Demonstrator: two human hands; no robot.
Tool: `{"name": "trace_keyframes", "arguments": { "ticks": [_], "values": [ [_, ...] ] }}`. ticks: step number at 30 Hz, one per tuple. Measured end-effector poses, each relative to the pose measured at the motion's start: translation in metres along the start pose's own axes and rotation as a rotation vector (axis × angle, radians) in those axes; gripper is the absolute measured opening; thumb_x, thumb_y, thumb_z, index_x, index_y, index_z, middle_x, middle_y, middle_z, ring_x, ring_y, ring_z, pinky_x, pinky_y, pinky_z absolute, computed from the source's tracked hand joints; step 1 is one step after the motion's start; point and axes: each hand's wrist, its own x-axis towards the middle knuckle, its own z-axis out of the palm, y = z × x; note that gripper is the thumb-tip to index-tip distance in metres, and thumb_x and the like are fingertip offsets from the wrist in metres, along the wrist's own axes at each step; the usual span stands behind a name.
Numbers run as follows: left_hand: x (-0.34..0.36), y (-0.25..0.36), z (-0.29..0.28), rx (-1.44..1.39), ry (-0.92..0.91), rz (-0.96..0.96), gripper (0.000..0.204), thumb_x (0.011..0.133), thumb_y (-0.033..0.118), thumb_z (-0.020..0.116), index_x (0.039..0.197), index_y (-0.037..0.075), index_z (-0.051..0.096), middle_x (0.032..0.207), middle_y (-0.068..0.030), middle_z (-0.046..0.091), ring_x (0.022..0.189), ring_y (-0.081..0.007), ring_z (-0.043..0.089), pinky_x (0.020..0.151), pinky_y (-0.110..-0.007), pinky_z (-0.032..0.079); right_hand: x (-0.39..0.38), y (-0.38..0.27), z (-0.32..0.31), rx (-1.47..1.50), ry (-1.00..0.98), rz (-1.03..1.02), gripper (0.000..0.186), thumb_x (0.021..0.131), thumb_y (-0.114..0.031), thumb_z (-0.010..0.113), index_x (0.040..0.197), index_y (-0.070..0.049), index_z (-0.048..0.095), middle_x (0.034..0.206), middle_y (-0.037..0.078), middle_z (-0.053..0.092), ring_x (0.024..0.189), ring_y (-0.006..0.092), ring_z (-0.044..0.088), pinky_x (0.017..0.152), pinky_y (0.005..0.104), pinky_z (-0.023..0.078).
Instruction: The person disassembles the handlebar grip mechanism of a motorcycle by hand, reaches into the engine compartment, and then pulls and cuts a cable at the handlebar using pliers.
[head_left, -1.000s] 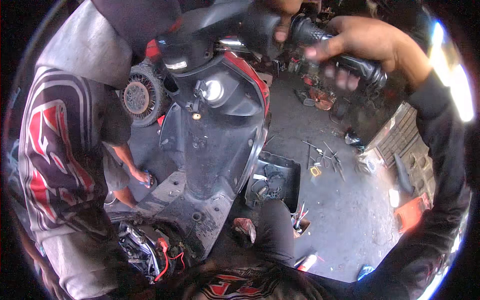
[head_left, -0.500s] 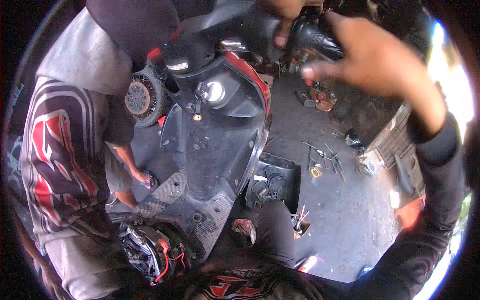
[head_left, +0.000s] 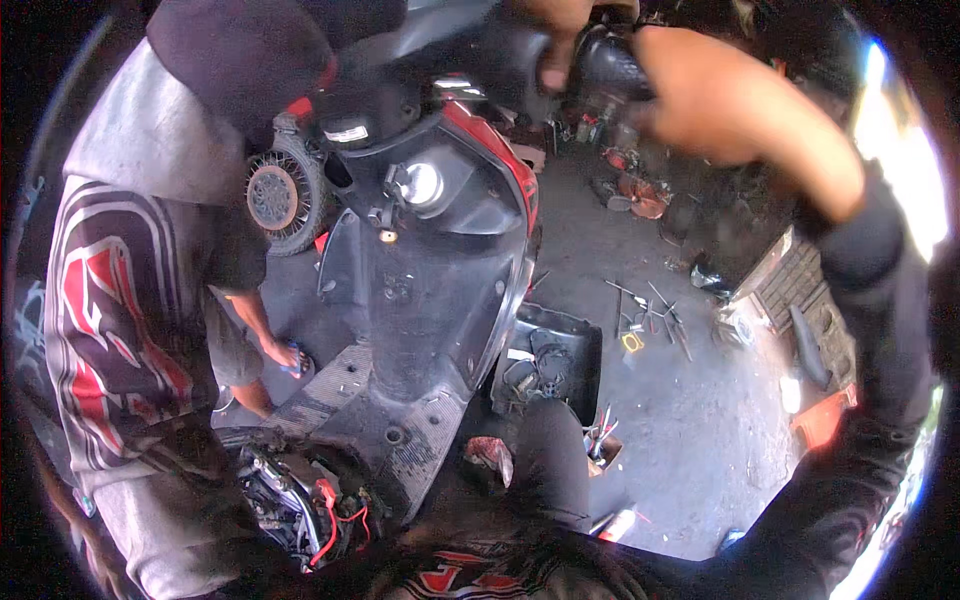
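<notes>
Right hand (head_left: 740, 105) at the grip of a black-and-red scooter (head_left: 440, 290). From my distant seat I am working this hand at the black handlebar grip (head_left: 612, 62), which is projecting near the upper edge of the view, to the right of the scooter's body; the left hand (head_left: 560, 30) is lying just beside it, partly cut off. Blur and the hidden undersides are leaving me unable to tell whether the fingers of either hand are grasping or released. For sound handling, I am judging that the right palm should be seating squarely, its fingers wrapping evenly, with the left hand steadying close by. Containers: lower down, an open black plastic box (head_left: 587, 345) is holding tangled dark cables (head_left: 545, 370) and a pale flat piece (head_left: 521, 355), a leg (head_left: 550, 460) partly covering it. Nearby, a small cardboard carton (head_left: 607, 458) is holding slender, rod-like tools (head_left: 601, 432).
</notes>
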Motion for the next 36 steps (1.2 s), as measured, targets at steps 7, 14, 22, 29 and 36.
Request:
{"name": "trace_keyframes", "arguments": {
  "ticks": [7, 14, 22, 29, 36],
  "values": [
    [-0.006, 0.001, -0.006, -0.065, -0.036, -0.042, 0.058, 0.070, 0.012, 0.090, 0.123, -0.001, 0.068, 0.114, -0.0199, 0.074, 0.106, -0.0317, 0.068, 0.091, -0.040, 0.052, 0.002, -0.128, -0.117, -0.180, -0.469, 0.820, 0.073, 0.094, -0.070, 0.059, 0.113, -0.001, 0.072, 0.104, 0.018, 0.074, 0.101, 0.0301, 0.072, 0.091, 0.0459, 0.056],
    [0.018, 0.017, -0.009, -0.099, 0.034, 0.113, 0.054, 0.073, 0.013, 0.089, 0.122, 0.000, 0.070, 0.111, -0.0198, 0.075, 0.108, -0.0315, 0.070, 0.092, -0.040, 0.052, -0.012, -0.048, -0.108, 0.358, -0.427, 0.820, 0.070, 0.094, -0.066, 0.063, 0.124, -0.003, 0.070, 0.100, 0.016, 0.074, 0.106, 0.0265, 0.069, 0.095, 0.0447, 0.051],
    [-0.003, 0.009, -0.003, -0.115, -0.035, 0.012, 0.054, 0.071, 0.009, 0.088, 0.120, -0.004, 0.070, 0.110, -0.0189, 0.076, 0.102, -0.0279, 0.072, 0.089, -0.038, 0.054, 0.003, -0.032, -0.077, 0.227, -0.515, 0.133, 0.039, 0.095, -0.030, 0.066, 0.098, 0.008, 0.073, 0.095, 0.024, 0.074, 0.082, 0.0371, 0.071, 0.076, 0.0449, 0.057],
    [0.001, 0.019, -0.009, -0.100, -0.066, -0.061, 0.061, 0.069, 0.008, 0.088, 0.126, -0.002, 0.068, 0.112, -0.0184, 0.076, 0.101, -0.0265, 0.072, 0.090, -0.037, 0.054, -0.023, -0.059, -0.055, -0.179, -0.093, 0.260, 0.020, 0.093, -0.012, 0.064, 0.095, 0.004, 0.075, 0.088, 0.022, 0.075, 0.086, 0.0302, 0.076, 0.071, 0.0422, 0.061],
    [-0.013, 0.017, 0.004, -0.047, -0.061, -0.117, 0.057, 0.070, 0.009, 0.088, 0.124, 0.000, 0.070, 0.110, -0.0174, 0.077, 0.099, -0.0255, 0.073, 0.088, -0.037, 0.056, 0.019, -0.034, -0.045, 1.001, -0.650, 0.297, 0.029, 0.097, -0.021, 0.062, 0.098, 0.007, 0.070, 0.086, 0.021, 0.073, 0.071, 0.0284, 0.069, 0.064, 0.0383, 0.056]
  ]
}}
